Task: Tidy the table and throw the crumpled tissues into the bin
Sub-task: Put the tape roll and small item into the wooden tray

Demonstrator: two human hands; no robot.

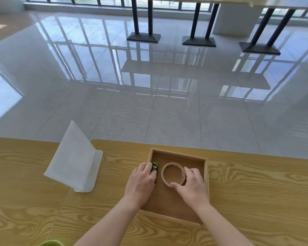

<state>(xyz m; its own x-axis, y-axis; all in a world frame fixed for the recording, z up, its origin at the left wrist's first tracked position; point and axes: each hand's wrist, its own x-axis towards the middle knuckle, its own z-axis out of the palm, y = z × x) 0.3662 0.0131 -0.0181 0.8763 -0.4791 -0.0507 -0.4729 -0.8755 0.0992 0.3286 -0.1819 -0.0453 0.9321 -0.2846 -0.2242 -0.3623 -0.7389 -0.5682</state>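
Note:
A shallow wooden tray sits on the wooden table in front of me. Inside it, my left hand grips a small black and green packet against the tray's left wall. My right hand holds a roll of beige tape lying flat on the tray floor, thumb at its near edge and fingers at its right side. No crumpled tissue and no bin can be made out in this view.
A white plastic sign holder stands on the table to the left of the tray. A green rounded object peeks in at the bottom edge. Beyond the table's far edge lies a glossy tiled floor with black table legs.

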